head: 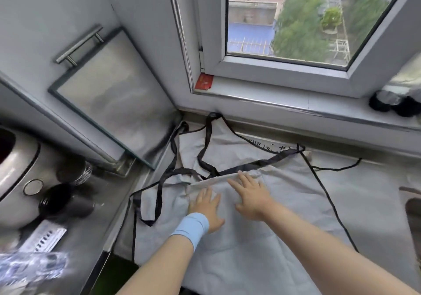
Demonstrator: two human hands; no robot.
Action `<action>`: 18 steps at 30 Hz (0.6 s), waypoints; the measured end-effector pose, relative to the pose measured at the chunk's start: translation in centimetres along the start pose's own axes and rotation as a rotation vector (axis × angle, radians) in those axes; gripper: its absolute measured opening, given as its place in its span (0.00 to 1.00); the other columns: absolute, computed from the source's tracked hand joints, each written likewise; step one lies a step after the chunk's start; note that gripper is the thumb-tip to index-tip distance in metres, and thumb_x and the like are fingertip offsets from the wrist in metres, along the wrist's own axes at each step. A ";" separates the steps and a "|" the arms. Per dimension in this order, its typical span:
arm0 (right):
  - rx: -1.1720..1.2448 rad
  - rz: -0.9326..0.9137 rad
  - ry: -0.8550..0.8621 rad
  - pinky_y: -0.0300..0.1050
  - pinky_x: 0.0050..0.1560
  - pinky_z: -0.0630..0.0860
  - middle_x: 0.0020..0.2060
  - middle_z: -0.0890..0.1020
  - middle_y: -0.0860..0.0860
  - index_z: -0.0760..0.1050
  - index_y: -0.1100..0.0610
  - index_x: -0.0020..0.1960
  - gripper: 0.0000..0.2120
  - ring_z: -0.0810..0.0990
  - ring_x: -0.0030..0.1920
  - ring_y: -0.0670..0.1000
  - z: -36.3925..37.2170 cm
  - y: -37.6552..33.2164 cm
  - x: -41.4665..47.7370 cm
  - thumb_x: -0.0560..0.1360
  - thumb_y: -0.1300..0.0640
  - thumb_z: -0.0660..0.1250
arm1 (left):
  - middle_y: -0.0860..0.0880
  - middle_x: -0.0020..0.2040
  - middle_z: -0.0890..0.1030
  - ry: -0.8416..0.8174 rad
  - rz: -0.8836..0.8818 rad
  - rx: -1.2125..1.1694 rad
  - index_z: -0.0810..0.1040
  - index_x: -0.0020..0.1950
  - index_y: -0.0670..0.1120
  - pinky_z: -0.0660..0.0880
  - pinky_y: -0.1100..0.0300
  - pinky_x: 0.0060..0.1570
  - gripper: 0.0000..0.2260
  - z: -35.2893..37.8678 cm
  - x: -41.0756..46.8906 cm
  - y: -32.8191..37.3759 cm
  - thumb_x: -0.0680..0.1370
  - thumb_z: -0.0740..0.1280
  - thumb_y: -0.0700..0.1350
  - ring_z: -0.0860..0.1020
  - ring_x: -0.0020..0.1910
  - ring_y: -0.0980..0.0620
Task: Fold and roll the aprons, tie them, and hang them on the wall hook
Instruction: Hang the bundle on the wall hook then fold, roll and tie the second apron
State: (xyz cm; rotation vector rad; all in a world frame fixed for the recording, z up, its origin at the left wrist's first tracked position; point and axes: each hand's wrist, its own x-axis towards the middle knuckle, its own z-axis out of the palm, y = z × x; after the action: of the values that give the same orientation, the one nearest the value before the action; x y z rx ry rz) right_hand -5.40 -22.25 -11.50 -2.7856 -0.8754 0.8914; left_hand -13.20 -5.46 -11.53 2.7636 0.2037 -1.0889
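Worktop (382, 180) runs under the window (284, 21). Most of it is covered by the grey apron (284, 203), spread flat w/ black binding down its right side.

Both hands lie on the apron's left-centre, fingers straight, palms down, pressing cloth and gripping nothing. Left hand (206, 208) (blue wristband) sits nearer the person. Right hand (250, 194) is just beside it and a bit further out.

Key relation: a folded edge (214, 179) lies right at the fingertips, window side. Its long axis runs left-right, rising slightly to the right. Right hand is nearer its middle, left hand nearer its left end. Judgement: next fold or roll should work along that axis, approx parallel to the window.

In the way: loose black straps (205, 149) snake across the cloth beyond the edge and off to the left. Likely they need clearing or tucking first, else they get rolled in crooked.

Around: glass cabinet door (109, 94) leaning at left, dark jars (391, 105) on the sill, small red card (204, 82) by the frame. No wall hook in view.
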 end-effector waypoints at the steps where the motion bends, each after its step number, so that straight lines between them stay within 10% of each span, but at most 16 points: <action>1: -0.010 0.025 -0.017 0.61 0.75 0.52 0.80 0.42 0.53 0.49 0.45 0.80 0.36 0.43 0.80 0.54 0.6 0.7 -0.2 0.76 0.47 0.61 | 0.48 0.79 0.50 0.072 0.009 -0.004 0.58 0.77 0.55 0.51 0.44 0.73 0.29 0.1 0.2 0.1 0.77 0.60 0.58 0.51 0.77 0.45; 5: -0.160 0.058 0.147 0.54 0.63 0.67 0.70 0.69 0.55 0.68 0.50 0.67 0.22 0.68 0.70 0.57 2.4 3.1 -1.5 0.74 0.47 0.57 | 0.50 0.60 0.78 0.423 0.063 -0.234 0.76 0.61 0.52 0.67 0.52 0.63 0.13 -2.4 1.3 -0.1 0.79 0.59 0.49 0.73 0.62 0.46; 10: -0.045 0.093 0.557 0.52 0.38 0.73 0.37 0.77 0.54 0.75 0.56 0.39 0.13 0.78 0.40 0.60 -0.5 3.6 0.6 0.73 0.51 0.55 | 0.45 0.63 0.73 0.643 -0.137 -0.608 0.75 0.61 0.45 0.70 0.52 0.58 0.12 -7.5 4.5 -1.7 0.78 0.62 0.42 0.73 0.60 0.42; 15: 0.339 0.223 0.431 0.48 0.48 0.72 0.55 0.76 0.49 0.76 0.51 0.56 0.11 0.78 0.52 0.55 -6.9 1.5 5.5 0.80 0.51 0.57 | 0.40 0.70 0.68 0.400 -0.419 -0.839 0.63 0.72 0.39 0.70 0.51 0.60 0.24 -11.3 7.9 -3.9 0.78 0.64 0.43 0.72 0.65 0.39; 18: 0.618 0.273 0.352 0.46 0.50 0.74 0.59 0.79 0.49 0.74 0.50 0.64 0.16 0.80 0.54 0.52 -9.0 -0.3 8.9 0.78 0.49 0.60 | 0.40 0.54 0.78 0.283 -0.430 -0.896 0.71 0.64 0.38 0.73 0.54 0.47 0.19 -12.0 9.2 -4.9 0.76 0.67 0.44 0.76 0.49 0.42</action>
State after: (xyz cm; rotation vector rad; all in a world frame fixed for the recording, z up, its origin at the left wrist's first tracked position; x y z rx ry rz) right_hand 5.38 -16.36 -8.46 -2.4136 -0.1276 0.5410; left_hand 0.49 2.35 -9.66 2.0506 1.0628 -0.4577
